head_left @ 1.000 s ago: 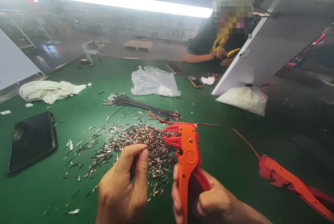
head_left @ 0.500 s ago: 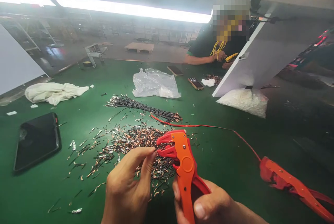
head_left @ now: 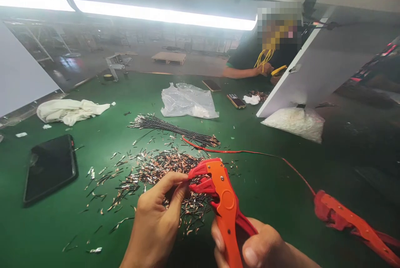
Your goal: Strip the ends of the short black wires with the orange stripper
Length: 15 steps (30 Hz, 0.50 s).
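Note:
My right hand (head_left: 265, 243) is wrapped round the handles of an orange and red wire stripper (head_left: 225, 201), which stands tilted with its jaws pointing left. The jaws are parted at their tips. My left hand (head_left: 161, 214) is closed in a pinch, its fingertips right at the jaw tips. Whatever lies between those fingers is hidden. Behind and below the jaws spreads a pile of short black wire offcuts (head_left: 168, 166) with bare copper ends and some silvery terminals. Beyond it lies a bundle of black wires (head_left: 175, 130) with terminals at the left end.
A second wire stripper (head_left: 353, 222) lies at right, with a red cord (head_left: 250, 151) running toward the bundle. A black phone (head_left: 51, 168) is at left, near a white cloth (head_left: 70, 111). Farther back are a clear plastic bag (head_left: 189, 100) and a person (head_left: 246, 58) holding yellow wires.
The whole view has shifted slightly right and down. My left fingertips have come closer to the upper jaw tip. My right hand keeps its hold on the wire stripper.

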{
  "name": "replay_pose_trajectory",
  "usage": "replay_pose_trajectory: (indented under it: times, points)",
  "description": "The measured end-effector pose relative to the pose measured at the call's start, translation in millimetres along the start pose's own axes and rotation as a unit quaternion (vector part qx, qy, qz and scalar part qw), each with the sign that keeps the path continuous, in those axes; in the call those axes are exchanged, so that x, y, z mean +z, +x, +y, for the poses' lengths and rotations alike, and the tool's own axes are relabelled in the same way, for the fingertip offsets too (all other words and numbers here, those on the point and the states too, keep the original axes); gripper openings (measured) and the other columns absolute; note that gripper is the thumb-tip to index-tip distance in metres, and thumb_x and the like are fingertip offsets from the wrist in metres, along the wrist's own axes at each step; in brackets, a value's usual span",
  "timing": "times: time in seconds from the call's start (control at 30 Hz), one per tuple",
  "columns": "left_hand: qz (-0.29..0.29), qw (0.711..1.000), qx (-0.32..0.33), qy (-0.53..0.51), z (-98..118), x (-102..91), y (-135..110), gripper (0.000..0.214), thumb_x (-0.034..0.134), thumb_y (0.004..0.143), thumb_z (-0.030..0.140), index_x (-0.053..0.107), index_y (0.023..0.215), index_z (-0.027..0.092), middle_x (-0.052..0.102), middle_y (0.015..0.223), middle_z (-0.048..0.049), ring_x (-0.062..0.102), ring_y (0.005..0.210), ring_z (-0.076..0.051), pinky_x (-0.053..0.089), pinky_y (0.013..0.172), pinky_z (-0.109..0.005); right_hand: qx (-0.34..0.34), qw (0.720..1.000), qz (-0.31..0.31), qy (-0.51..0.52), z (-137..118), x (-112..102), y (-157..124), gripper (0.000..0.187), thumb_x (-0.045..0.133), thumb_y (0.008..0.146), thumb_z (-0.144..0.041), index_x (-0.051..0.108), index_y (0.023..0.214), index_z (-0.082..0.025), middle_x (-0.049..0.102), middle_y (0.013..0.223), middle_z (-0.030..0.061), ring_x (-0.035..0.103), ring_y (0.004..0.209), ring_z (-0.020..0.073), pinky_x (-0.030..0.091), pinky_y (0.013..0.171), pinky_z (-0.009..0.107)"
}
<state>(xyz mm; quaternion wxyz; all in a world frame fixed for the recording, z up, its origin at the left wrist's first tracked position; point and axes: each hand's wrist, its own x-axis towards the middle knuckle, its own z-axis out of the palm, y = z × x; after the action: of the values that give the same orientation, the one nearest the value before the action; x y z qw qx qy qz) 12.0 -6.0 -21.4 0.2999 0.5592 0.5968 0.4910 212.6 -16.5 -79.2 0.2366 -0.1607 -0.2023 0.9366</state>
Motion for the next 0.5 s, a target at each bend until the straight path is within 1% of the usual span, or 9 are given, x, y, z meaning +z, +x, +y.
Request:
replay_pose_trajectory:
  times: [0.1, 0.17, 0.27, 0.37, 0.43, 0.5]
  points:
    - [-0.010, 1.000, 0.001, -0.005, 2, 1.8, 1, 0.015, 0.060, 0.087, 0.025, 0.073, 0.084, 0.021, 0.071, 0.066, 0.0025, 0.067, 0.057, -0.013, 0.055, 0.051, -0.020, -0.004, 1.000, 0.007, 0.008, -2, 5, 1, 0.034, 0.066, 0.055, -0.024, 0.065, 0.087, -0.014, 0.066, 0.060, 0.0040, 0.051, 0.047, 0.0111, 0.039, 0.051, 0.022]
    - [-0.012, 1.000, 0.019, 0.014, 2, 0.5, 1, 0.015, 0.059, 0.088, 0.024, 0.074, 0.084, 0.021, 0.073, 0.069, 0.0023, 0.067, 0.057, -0.012, 0.056, 0.052, -0.019, -0.013, 1.000, 0.001, 0.017, -5, 9, 2, 0.035, 0.066, 0.057, -0.028, 0.063, 0.089, -0.014, 0.063, 0.058, 0.0028, 0.050, 0.046, 0.0106, 0.040, 0.052, 0.023]
    - [0.006, 0.995, 0.067, 0.070, 1, -5.3, 0, 0.013, 0.060, 0.091, 0.022, 0.073, 0.090, 0.022, 0.075, 0.075, 0.0021, 0.069, 0.060, -0.012, 0.057, 0.055, -0.018, -0.031, 0.999, -0.007, 0.016, -13, 16, 1, 0.035, 0.066, 0.063, -0.032, 0.061, 0.094, -0.017, 0.061, 0.056, -0.0007, 0.049, 0.046, 0.0105, 0.040, 0.052, 0.022]
    - [0.022, 0.984, 0.137, 0.110, 0, -9.5, -3, 0.010, 0.064, 0.089, 0.018, 0.072, 0.094, 0.023, 0.076, 0.077, 0.0037, 0.070, 0.059, -0.010, 0.057, 0.059, -0.017, -0.045, 0.999, -0.019, 0.023, -19, 18, -1, 0.031, 0.064, 0.067, -0.031, 0.061, 0.096, -0.020, 0.062, 0.058, -0.0027, 0.052, 0.045, 0.0110, 0.042, 0.050, 0.022]
    - [0.018, 0.977, 0.176, 0.118, -1, -7.8, -6, 0.011, 0.065, 0.089, 0.016, 0.071, 0.094, 0.024, 0.077, 0.080, 0.0037, 0.071, 0.062, -0.011, 0.058, 0.065, -0.018, -0.048, 0.998, -0.026, 0.033, -19, 17, -2, 0.030, 0.063, 0.068, -0.029, 0.062, 0.096, -0.018, 0.064, 0.059, -0.0010, 0.055, 0.045, 0.0113, 0.043, 0.049, 0.022]
    - [0.014, 0.975, 0.188, 0.114, -3, -2.9, -10, 0.012, 0.064, 0.089, 0.015, 0.071, 0.094, 0.023, 0.078, 0.082, 0.0024, 0.071, 0.065, -0.012, 0.059, 0.071, -0.021, -0.049, 0.998, -0.022, 0.031, -14, 15, -1, 0.031, 0.063, 0.067, -0.025, 0.063, 0.097, -0.016, 0.067, 0.061, 0.0018, 0.057, 0.047, 0.0116, 0.046, 0.052, 0.022]
